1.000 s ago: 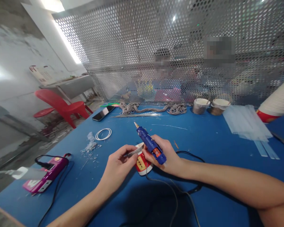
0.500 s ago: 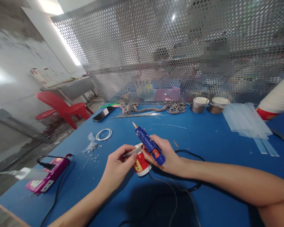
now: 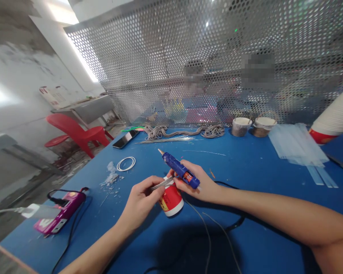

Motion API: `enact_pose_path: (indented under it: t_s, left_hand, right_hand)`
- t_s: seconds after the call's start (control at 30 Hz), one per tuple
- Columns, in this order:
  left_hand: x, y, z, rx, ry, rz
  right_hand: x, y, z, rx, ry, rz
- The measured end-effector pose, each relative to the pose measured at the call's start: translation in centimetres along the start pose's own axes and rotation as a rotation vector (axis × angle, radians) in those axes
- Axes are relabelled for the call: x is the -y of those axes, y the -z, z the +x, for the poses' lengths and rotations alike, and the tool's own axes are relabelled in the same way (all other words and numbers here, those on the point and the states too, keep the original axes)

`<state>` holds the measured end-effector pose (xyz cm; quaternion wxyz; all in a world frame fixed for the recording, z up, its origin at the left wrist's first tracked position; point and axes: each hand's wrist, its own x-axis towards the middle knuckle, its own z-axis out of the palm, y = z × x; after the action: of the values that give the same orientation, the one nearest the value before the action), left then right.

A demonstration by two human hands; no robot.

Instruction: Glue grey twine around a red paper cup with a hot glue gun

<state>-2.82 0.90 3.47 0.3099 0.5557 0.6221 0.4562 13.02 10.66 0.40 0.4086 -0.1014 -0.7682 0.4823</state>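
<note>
A red and white paper cup (image 3: 172,201) is tilted between my hands, just over the blue table. My left hand (image 3: 143,196) is closed at the cup's left side, with grey cord (image 3: 162,184) pinched between thumb and fingers. In my right hand (image 3: 201,182) lies a blue glue gun (image 3: 175,164), its nozzle pointing up and left, away from the cup. Fingertips of that hand also reach the cord by the cup; the glue gun partly hides them. Loose cord ends (image 3: 208,236) trail down toward me.
A purple power strip (image 3: 61,213) with plugs stands at left. White rings (image 3: 126,164), glue scraps (image 3: 111,177) and a phone (image 3: 125,139) lie beyond. Grey cord bundles (image 3: 185,131), two small tubs (image 3: 241,126), clear glue sticks (image 3: 298,146) and stacked cups (image 3: 335,114) line the back.
The glue gun has tipped flatter, its rear end rising a little. The cup has shifted slightly down and tilted more, showing more red side. My left hand keeps its pinch.
</note>
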Motion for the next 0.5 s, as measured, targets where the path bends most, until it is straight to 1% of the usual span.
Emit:
enact_pose_path:
  t_s: [0.1,0.23,0.37,0.43,0.5]
  left_hand:
    - [0.05,0.05,0.10,-0.035,-0.069,0.100]
    - [0.17,0.34,0.09,-0.095,-0.221,0.261]
    - [0.30,0.58,-0.04,-0.124,-0.359,0.348]
    - [0.29,0.65,-0.01,-0.125,-0.390,0.375]
    - [0.25,0.72,0.10,-0.126,-0.390,0.380]
  right_hand:
    - [-0.30,0.05,-0.05,0.001,-0.002,-0.033]
    - [-0.27,0.17,-0.11,0.018,0.018,-0.101]
    - [-0.23,0.05,-0.13,0.053,0.050,-0.163]
    - [-0.24,-0.02,-0.09,0.054,0.061,-0.181]
    - [-0.21,-0.02,0.01,0.046,0.068,-0.195]
